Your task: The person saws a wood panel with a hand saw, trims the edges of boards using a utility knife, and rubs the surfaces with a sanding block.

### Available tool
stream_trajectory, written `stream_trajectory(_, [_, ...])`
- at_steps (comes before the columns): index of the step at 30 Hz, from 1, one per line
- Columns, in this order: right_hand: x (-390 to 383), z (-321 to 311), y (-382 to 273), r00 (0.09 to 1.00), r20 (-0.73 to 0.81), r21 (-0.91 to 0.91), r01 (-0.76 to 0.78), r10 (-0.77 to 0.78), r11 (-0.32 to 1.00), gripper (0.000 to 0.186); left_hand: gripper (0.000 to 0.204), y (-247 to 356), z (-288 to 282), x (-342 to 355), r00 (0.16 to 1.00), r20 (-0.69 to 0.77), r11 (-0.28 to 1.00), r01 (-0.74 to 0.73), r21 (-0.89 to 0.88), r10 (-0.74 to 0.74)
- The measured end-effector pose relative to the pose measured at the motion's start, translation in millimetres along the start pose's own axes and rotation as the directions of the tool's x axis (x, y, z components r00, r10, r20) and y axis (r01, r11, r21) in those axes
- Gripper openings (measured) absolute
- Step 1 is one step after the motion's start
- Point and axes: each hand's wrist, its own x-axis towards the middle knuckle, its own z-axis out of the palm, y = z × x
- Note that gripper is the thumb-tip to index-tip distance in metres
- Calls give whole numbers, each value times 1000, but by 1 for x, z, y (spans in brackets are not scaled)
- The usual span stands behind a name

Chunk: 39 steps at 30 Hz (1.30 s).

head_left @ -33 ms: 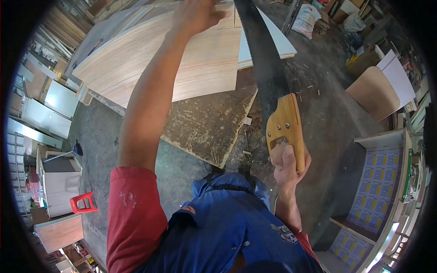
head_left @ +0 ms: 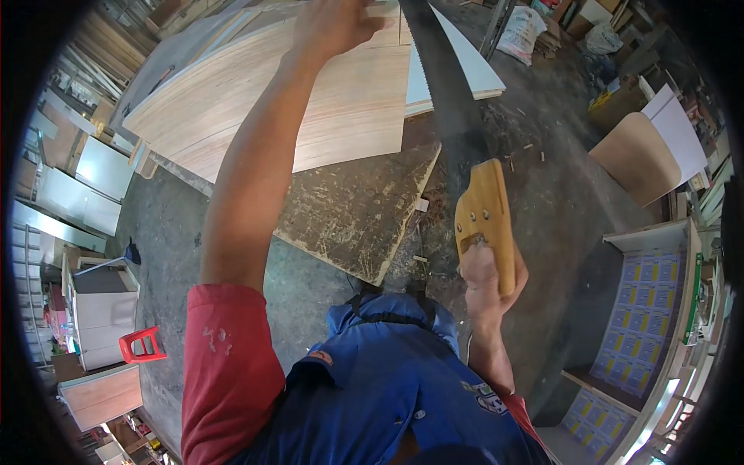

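At the top, my left hand [head_left: 337, 27] lies on a pale plywood sheet [head_left: 349, 116], its thumb stretched toward the saw blade [head_left: 449, 85] and some fingertips hard to make out. A kerf or line runs through the plywood beside the blade. Gripped in my right hand [head_left: 492, 275] is the saw's wooden handle [head_left: 488, 201], with the dark toothed blade reaching up past the sheet's right end. A white sheet [head_left: 484, 81] lies under the plywood, and a scuffed brown board [head_left: 341, 225] sits below them, nearer my body.
A red plastic stool [head_left: 142, 346] and white panels [head_left: 93, 182] stand left. A white sack [head_left: 517, 35], leaning boards [head_left: 632, 155] and a cabinet [head_left: 620, 240] line the right. Small wood offcuts dot the concrete floor [head_left: 558, 201].
My right hand and the saw have shifted very slightly, and the blade looks a little more blurred. My left hand holds its place on the plywood.
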Motion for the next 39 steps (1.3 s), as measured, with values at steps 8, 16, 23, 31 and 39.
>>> stream_trajectory(8, [24,45,-11,996,60,-312,79,-64,947,15,42,13,-11,2,996,83,999,32,31,-35])
stream_trajectory(16, [14,46,-3,992,11,-156,-119,122,981,14,40,11,-5,0,999,16,999,37,-7,-36])
stream_trajectory(23, [5,41,-45,969,33,-160,-236,244,959,15,34,-2,-1,-1,1000,30,998,7,62,-9])
stream_trajectory(31, [59,67,-54,967,121,-149,-205,223,967,25,41,26,-11,8,991,109,994,75,76,-83])
stream_trajectory(39, [53,50,-57,978,155,-144,-118,140,982,25,46,7,6,1,993,-47,986,-102,130,109])
